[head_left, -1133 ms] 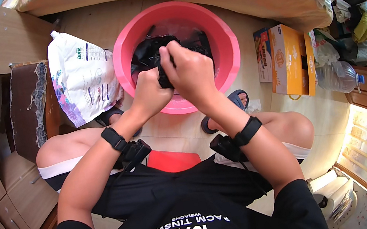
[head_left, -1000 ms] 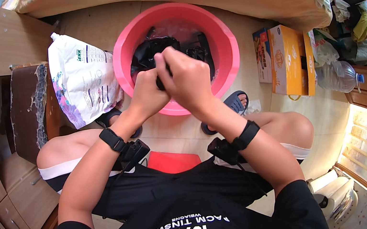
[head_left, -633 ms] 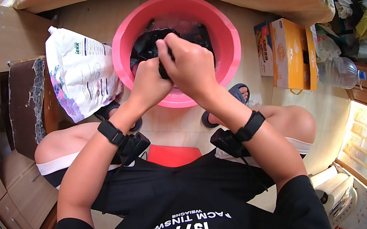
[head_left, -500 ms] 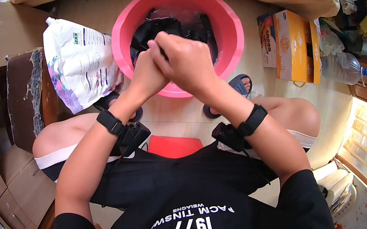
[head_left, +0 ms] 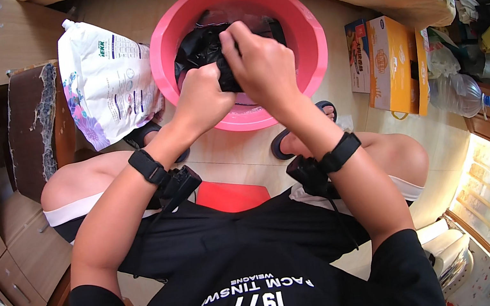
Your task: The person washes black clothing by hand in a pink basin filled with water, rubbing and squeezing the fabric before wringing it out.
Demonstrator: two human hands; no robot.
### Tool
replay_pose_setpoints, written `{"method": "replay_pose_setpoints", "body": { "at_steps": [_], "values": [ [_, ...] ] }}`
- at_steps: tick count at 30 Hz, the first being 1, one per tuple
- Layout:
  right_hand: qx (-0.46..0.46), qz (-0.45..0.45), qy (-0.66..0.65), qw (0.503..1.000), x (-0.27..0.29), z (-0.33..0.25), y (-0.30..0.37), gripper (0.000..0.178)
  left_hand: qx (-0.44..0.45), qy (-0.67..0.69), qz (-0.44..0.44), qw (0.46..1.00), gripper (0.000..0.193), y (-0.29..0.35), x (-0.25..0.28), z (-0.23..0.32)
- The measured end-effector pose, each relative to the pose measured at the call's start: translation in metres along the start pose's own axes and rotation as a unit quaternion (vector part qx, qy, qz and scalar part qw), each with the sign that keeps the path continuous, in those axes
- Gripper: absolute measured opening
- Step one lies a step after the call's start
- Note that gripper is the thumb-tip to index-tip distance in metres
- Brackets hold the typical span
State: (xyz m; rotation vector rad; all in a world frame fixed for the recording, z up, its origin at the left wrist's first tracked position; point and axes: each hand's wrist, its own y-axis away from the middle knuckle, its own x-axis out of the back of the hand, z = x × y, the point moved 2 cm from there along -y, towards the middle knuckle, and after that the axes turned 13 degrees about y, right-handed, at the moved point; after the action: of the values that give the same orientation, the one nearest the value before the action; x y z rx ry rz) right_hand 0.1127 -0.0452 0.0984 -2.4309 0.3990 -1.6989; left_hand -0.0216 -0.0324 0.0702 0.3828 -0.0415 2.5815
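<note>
A round pink basin [head_left: 309,38] stands on the floor in front of me, with wet black cloth [head_left: 198,47] and some water inside. Over its near half, my left hand [head_left: 204,97] is closed in a fist around a part of the cloth. My right hand [head_left: 263,62], just to the right and a little farther away, is also closed on it. A bunched stretch of black cloth shows between the two fists. My fingers hide the gripped parts, and I cannot tell what kind of garment it is.
Left of the basin stands a large white bag [head_left: 109,78] with purple print, beside a worn brown box [head_left: 28,134]. On the right are an orange carton [head_left: 387,64] and a clear plastic bottle [head_left: 465,95]. A red stool [head_left: 232,195] shows between my legs.
My fists were pressed together and have moved apart. The right went to the right, the left slightly down, and black cloth now shows between them.
</note>
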Motion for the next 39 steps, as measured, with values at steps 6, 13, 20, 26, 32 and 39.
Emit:
{"method": "replay_pose_setpoints", "body": {
  "at_steps": [6, 13, 20, 26, 32, 39],
  "values": [
    [0.090, 0.026, -0.103, 0.990, 0.009, -0.020, 0.017, 0.016, -0.013, -0.053, -0.004, 0.998, 0.013, 0.001, 0.003, -0.010],
    [0.008, -0.015, -0.062, 0.998, 0.004, -0.001, 0.003, 0.013, 0.010, 0.031, -0.010, 0.999, 0.014, 0.004, -0.001, 0.002],
    [0.111, -0.032, -0.053, 0.992, 0.004, -0.020, 0.021, 0.012, 0.029, -0.067, -0.022, 0.997, 0.017, 0.005, 0.000, -0.027],
    [-0.009, -0.039, -0.049, 0.998, -0.002, -0.002, 0.011, 0.011, 0.051, -0.014, 0.001, 0.999, 0.016, 0.002, -0.004, -0.008],
    [0.131, -0.012, -0.076, 0.988, 0.008, -0.023, 0.020, 0.011, 0.035, -0.066, -0.014, 0.997, 0.020, 0.004, 0.006, -0.027],
    [-0.010, -0.031, -0.052, 0.998, 0.001, -0.008, 0.010, 0.015, 0.056, -0.040, 0.001, 0.998, 0.023, 0.002, -0.002, -0.021]
  ]
}}
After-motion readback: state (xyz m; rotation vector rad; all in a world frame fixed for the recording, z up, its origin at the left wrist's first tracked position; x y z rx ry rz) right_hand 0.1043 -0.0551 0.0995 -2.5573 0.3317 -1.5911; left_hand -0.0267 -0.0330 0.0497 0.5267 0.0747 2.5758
